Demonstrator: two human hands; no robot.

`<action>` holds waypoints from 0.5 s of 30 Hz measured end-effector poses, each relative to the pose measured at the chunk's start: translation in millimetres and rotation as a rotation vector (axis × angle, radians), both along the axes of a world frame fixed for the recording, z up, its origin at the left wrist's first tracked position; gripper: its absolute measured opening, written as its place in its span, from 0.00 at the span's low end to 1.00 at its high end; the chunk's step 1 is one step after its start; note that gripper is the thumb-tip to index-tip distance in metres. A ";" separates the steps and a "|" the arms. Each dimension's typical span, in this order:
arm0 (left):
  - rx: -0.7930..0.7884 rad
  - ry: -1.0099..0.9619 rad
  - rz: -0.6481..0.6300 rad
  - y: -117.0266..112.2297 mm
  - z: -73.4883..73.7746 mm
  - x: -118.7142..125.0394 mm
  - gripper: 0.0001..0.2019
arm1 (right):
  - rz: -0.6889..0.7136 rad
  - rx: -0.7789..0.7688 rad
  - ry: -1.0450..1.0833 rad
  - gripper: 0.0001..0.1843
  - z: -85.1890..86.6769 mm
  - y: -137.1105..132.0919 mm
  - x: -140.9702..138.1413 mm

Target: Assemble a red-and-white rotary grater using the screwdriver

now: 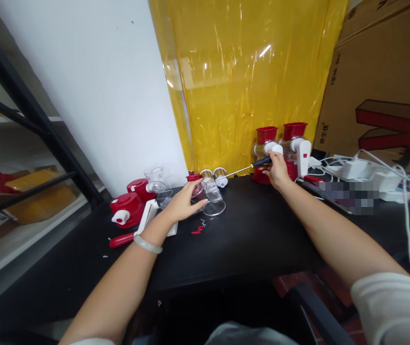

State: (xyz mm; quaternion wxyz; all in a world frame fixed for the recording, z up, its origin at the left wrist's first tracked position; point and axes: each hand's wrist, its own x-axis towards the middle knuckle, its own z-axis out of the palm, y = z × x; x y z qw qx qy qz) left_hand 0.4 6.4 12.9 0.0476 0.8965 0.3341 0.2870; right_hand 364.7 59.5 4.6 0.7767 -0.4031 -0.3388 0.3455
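Observation:
My right hand [277, 172] grips a screwdriver [261, 162] by its dark handle with a yellow collar. Its thin metal shaft points left, and the tip is near a clear plastic housing [214, 195]. My left hand [182, 206], with a pale bangle on the wrist, is closed around the left side of that housing, which lies on the black table. Just behind it are metal grater drums [221, 176] with white ends. Small red pieces [197, 230] and a few screws [203, 223] lie in front of the housing.
Red bases [128, 210] and a white crank with a red grip [122, 240] lie to the left. Two assembled rotary graters [294, 143] stand at the back right. Further right are a dark tablet-like device [329, 195], white chargers [356, 168] and loose cables.

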 end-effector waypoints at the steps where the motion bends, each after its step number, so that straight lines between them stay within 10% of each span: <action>1: -0.001 0.000 0.000 0.0 -0.1 -0.1 0.35 | -0.008 0.001 -0.012 0.16 -0.5 0.5 0.0; 15: 0.014 0.002 0.003 0.5 -0.3 0.1 0.34 | -0.022 -0.002 0.003 0.26 -4.9 5.3 3.6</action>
